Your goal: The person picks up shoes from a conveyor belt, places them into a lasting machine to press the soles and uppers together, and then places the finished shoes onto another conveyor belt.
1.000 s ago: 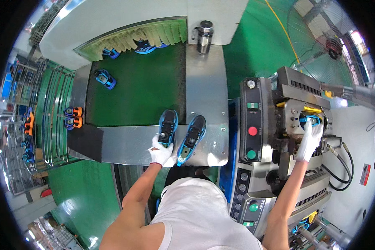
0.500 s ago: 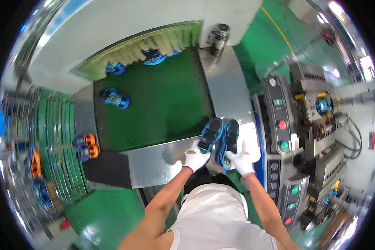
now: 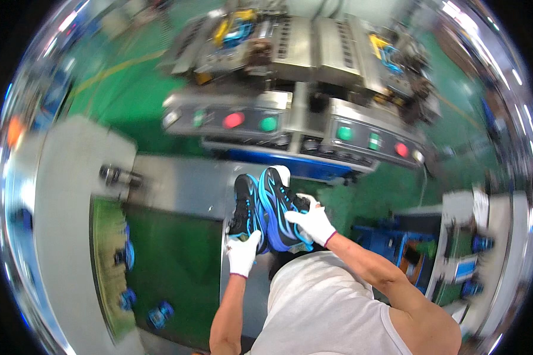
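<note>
A black and blue sneaker (image 3: 243,201) is gripped at its heel end by my left hand (image 3: 243,254), which wears a white glove. Beside it, a second matching sneaker (image 3: 271,210) is in my right hand (image 3: 311,221), also gloved, with the fingers closed about its heel and collar. The two shoes touch side by side, toes pointing away from me, above the edge of the metal table (image 3: 186,183). Parts of the fingers are hidden behind the shoes.
Ahead stands a machine with two control panels (image 3: 234,122) bearing red and green buttons, clamping blue uppers (image 3: 238,29). On my left a green conveyor belt (image 3: 177,266) carries several sneakers (image 3: 160,315) by a fringe curtain. A steel flask (image 3: 119,176) stands near the belt's corner.
My view has swung right, so the machine is now ahead and the belt lies to my left. Both sneakers came along in my hands.
</note>
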{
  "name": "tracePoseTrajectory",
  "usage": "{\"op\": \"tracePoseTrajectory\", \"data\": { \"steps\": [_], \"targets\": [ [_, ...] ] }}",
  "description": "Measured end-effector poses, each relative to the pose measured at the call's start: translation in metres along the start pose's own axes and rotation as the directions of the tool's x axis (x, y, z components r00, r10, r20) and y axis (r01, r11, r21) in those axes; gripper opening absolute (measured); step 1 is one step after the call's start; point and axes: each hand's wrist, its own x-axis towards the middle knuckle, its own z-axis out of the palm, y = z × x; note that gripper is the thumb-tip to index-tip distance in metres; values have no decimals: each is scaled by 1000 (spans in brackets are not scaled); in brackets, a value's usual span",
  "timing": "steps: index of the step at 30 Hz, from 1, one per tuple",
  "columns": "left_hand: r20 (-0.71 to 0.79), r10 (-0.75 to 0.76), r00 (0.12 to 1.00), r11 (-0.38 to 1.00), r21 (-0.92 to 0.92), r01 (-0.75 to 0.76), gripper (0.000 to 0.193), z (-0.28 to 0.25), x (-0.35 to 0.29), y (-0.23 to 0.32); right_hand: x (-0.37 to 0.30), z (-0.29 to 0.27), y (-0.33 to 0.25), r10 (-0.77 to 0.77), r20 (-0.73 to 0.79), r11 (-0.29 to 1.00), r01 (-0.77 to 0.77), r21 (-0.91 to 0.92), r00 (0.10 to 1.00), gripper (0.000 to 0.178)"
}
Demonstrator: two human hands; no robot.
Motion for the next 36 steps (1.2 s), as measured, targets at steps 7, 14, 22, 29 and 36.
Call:
{"op": "tracePoseTrajectory", "data": {
  "steps": [7,14,22,29,36],
  "targets": [
    [486,388,783,878,63,-475,49,119,-62,120,-131,-159,42,303,-507,865,-9,501,807,80],
    [908,299,293,657,27,-754,61,258,-197,225,-300,-255,116,371,-928,901,235,364,16,74],
    [913,334,-235,53,-268,-962,83,493,-368,314,-416,-396,198,239,-902,862,-350,367,-359,79],
    [917,294,-271,-81,-258,-963,81,640,-427,299,-415,-518,259,329,-893,695,-562,449,-307,68],
    [655,679,-332,189,-592,-783,77,515,-309,268,-340,-476,133,-232,-961,903,-402,-154,-153,48]
  ]
}}
